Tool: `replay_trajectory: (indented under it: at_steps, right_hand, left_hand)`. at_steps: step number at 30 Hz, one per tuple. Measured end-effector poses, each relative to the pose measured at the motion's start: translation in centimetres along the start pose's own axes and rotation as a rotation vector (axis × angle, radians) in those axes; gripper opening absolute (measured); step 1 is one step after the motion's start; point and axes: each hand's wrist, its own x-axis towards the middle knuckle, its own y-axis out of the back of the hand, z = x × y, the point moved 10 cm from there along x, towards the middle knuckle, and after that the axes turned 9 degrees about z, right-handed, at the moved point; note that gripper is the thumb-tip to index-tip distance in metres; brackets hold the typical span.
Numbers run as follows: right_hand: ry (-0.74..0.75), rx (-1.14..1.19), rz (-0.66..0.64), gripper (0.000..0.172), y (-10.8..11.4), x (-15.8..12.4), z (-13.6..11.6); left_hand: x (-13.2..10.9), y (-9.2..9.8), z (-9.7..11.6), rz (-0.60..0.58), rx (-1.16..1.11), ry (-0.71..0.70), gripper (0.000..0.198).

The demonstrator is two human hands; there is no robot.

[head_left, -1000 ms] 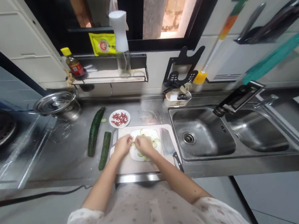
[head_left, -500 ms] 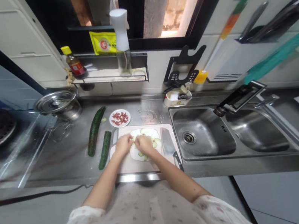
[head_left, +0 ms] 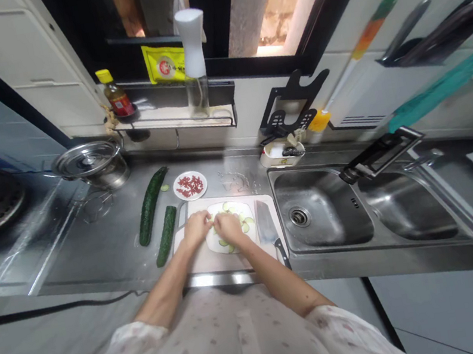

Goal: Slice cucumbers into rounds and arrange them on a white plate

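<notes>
My left hand [head_left: 197, 228] and my right hand [head_left: 229, 230] meet over the left part of a white plate [head_left: 216, 245], fingertips pinched close together. A small pale-green piece, seemingly a cucumber slice [head_left: 211, 220], shows between them; the fingers hide most of it. Other thin cucumber slices with green rims are spread around the plate. The plate rests on a light cutting board [head_left: 201, 264]. A cleaver [head_left: 264, 222] with a black handle lies on the board's right side. Left of the board are a whole cucumber [head_left: 150, 211] and a shorter cut cucumber [head_left: 167, 235].
Behind the board sits a small plate [head_left: 178, 194] of chopped red pieces, with a cucumber end [head_left: 164, 188] beside it. A lidded steel pot [head_left: 101, 169] stands at the back left. To the right is a double sink [head_left: 324, 210]. A wall shelf [head_left: 181, 118] holds bottles.
The view has shifted very slightly. Both hands stay pinched together over the plate, with hardly any visible movement.
</notes>
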Motion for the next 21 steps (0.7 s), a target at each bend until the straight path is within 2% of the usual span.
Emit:
replay_trajectory:
  at_steps: [14, 21]
  right_hand:
    - [-0.067, 0.015, 0.025, 0.024, 0.8, -0.1, 1.5]
    - [-0.037, 0.025, 0.041, 0.019, 0.7, -0.1, 0.9]
  left_hand:
    - [0.3, 0.2, -0.5, 0.011, -0.029, 0.030, 0.016]
    - [-0.1, 0.1, 0.0, 0.004, -0.024, 0.028, 0.017]
